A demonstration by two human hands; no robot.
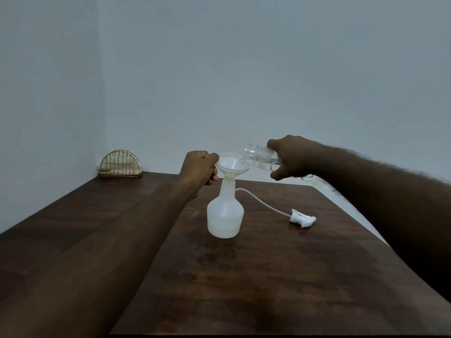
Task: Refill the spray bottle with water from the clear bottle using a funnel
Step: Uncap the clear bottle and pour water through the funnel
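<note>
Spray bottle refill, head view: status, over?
Left hand grips funnel rim. Right hand holds clear bottle tipped, mouth over funnel. Spray bottle upright, funnel in neck. Spray head lies aside right, clear of pour.

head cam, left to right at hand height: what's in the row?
gold wire holder → left hand → funnel → clear bottle → right hand

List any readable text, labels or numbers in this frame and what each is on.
No text reads clearly.
clear bottle: faint print beside the right hand, too blurred to read.
white surface past the table edge: dark marks, too blurred to read.
spray bottle, funnel, spray head: no markings visible.
</note>
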